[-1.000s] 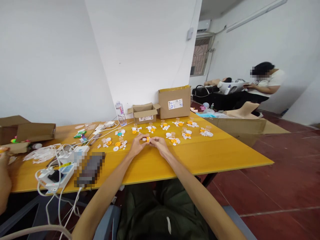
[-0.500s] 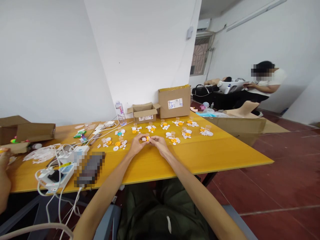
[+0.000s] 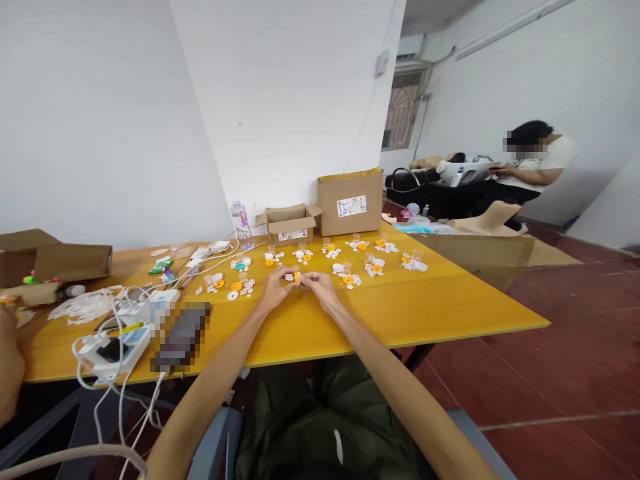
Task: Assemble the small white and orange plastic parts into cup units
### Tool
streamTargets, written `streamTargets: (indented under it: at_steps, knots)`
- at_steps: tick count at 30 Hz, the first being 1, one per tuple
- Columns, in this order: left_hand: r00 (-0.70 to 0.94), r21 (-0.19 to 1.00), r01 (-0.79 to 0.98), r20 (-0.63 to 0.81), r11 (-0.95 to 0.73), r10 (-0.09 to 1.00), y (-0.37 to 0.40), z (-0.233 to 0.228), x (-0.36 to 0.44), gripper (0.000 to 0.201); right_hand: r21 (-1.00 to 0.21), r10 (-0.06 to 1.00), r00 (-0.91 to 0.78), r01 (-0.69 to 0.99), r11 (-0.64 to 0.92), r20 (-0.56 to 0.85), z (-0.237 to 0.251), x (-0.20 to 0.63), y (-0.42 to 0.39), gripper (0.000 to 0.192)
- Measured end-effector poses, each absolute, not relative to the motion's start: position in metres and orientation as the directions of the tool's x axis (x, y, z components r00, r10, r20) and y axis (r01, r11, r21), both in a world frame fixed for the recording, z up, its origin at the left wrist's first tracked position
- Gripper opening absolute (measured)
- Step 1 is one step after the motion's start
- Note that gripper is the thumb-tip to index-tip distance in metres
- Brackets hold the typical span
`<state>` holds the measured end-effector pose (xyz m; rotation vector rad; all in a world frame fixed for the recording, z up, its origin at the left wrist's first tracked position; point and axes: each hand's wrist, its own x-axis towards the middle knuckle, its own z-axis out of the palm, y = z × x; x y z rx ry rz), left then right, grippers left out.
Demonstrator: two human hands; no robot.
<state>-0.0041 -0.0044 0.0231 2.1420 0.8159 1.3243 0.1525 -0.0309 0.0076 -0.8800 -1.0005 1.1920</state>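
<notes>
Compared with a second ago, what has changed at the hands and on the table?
Very little. Both hands, left hand and right hand, still pinch the small orange and white part between them; it has only shifted slightly. The view drifted a touch. The loose parts, boxes and bottle on the table have stayed put.

Both arms of the person are bare from the lower edge of the picture up to the wrists; no sleeve covers them there. The left hand [image 3: 274, 291] and the right hand [image 3: 319, 288] are bare too, with no glove, and no ring or watch can be made out at this size. The forearms are long and slim. On the lap, between the two arms, the person wears dark olive-green trousers [image 3: 320, 427] with soft folds in the cloth and one small white mark on the cloth.
</notes>
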Motion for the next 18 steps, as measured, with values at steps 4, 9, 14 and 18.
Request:
streamTargets:
  at_steps: [4, 9, 14, 18]
  knots:
    - [0.363, 0.679, 0.226, 0.607, -0.699, 0.707, -0.0036, 0.023, -0.0052, 0.026, -0.942, 0.986, 0.06, -0.293, 0.164, 0.153, 0.0074, 0.1537, -0.0309, 0.038]
    - [0.367, 0.686, 0.223, 0.599, -0.693, 0.712, -0.0037, 0.0233, -0.0058, 0.025, -0.943, 0.98, 0.044, -0.266, 0.201, 0.196, 0.007, 0.1545, -0.0311, 0.036]
    - [0.355, 0.692, 0.241, 0.59, -0.681, 0.725, -0.0045, 0.0239, -0.0055, 0.023, -0.936, 0.976, 0.049, -0.276, 0.219, 0.214, 0.0081, 0.1537, -0.0323, 0.035]
    - [0.35, 0.69, 0.241, 0.594, -0.683, 0.724, -0.0056, 0.0243, -0.0048, 0.022, -0.934, 0.978, 0.065, -0.288, 0.209, 0.199, 0.0097, 0.1531, -0.0331, 0.039]
